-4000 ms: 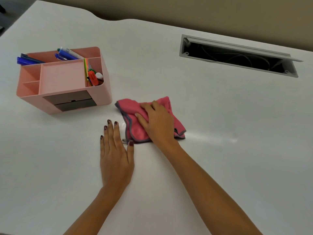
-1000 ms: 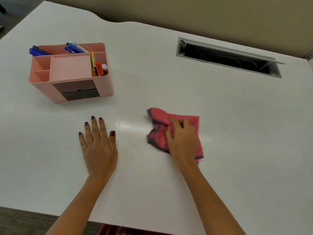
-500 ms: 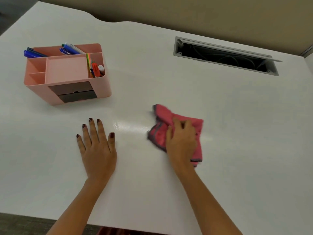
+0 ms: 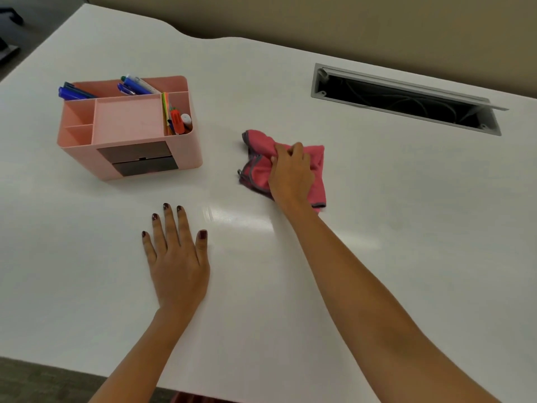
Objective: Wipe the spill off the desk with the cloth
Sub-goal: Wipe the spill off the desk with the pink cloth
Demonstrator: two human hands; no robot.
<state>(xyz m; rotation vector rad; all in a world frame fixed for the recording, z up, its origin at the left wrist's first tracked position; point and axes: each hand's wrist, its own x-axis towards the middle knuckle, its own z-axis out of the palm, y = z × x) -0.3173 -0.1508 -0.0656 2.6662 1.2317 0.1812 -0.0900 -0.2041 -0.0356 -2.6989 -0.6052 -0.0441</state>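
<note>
- The right hand sits on top of the pink cloth, and its fingers bunch up a fold and grip it.
- The cloth lies on the white desk, near the middle.
- The left hand lies flat on the desk with fingers spread, holding nothing.
- A pink pen box stands at 9 o'clock from the cloth.
- A shiny streak shows at 6 o'clock from the cloth.

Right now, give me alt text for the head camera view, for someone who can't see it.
A right hand bunches a pink cloth on a white desk, while the left hand lies flat nearby. A pink organizer with pens sits at the left, an open cable slot at the far right.
</note>
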